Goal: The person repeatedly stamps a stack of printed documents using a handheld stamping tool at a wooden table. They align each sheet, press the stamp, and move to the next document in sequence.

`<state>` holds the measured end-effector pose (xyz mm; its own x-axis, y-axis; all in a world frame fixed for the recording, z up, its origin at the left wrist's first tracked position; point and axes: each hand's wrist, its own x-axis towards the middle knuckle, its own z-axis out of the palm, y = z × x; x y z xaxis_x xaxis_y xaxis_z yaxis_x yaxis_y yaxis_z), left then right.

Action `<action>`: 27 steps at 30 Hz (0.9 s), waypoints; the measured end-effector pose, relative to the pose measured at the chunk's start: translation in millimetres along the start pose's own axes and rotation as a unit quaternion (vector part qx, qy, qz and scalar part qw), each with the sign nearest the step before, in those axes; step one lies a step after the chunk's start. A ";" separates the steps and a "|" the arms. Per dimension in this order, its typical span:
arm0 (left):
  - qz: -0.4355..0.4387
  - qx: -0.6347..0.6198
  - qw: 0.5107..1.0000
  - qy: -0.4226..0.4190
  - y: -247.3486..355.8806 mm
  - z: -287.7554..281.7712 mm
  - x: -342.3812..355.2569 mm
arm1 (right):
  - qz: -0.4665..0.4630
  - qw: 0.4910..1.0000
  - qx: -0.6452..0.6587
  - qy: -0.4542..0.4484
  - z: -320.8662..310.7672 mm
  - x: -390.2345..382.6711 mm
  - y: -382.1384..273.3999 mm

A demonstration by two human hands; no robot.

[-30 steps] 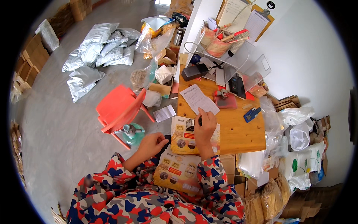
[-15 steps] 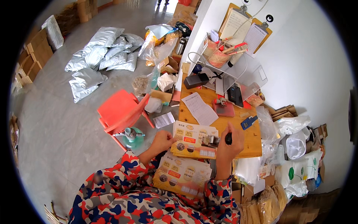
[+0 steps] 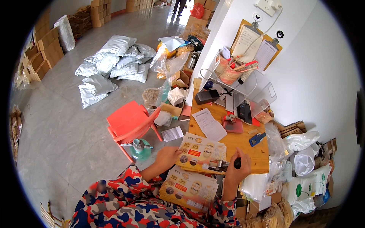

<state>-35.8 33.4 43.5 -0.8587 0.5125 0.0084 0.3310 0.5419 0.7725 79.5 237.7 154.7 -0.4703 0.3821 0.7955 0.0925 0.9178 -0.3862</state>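
My right hand is closed round the black knob of a hand stamp with a metal body. The stamp lies sideways over the lower right edge of a stack of printed cream-and-orange sheets on the wooden table. At that stack's left edge, the fingers of my left hand are pressed together on the sheets. A second stack of the same sheets lies closer to me, just below the first and against my camouflage sleeves. The stamp's underside cannot be made out.
On the table are a written paper, a red ink pad and a blue tool. A wire rack stands behind. Left are a red chair and silver bags; plastic bags crowd the right.
My right hand has brought the stamp toward me, from over the sheets to their lower right edge. My left hand stays at the stack's left side. The whole view has shifted slightly.
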 end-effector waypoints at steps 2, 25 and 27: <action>0.005 -0.063 0.998 0.008 -5.2 -4.3 -2.9 | 0.009 1.000 0.002 -0.001 -3.6 2.3 -2.3; -0.084 -0.107 0.970 -0.204 -29.4 19.7 -106.1 | -0.061 0.997 0.015 -0.042 77.4 17.0 2.1; -0.061 -0.117 0.961 -0.242 -46.7 29.5 -112.1 | -0.071 0.996 0.008 -0.050 90.8 14.7 4.9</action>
<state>56.5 -29.8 -12.3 -0.5837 0.7355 -0.3440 0.0933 0.4816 0.8714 -6.7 238.0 122.1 -0.5628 0.2357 0.7923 0.0052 0.9595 -0.2818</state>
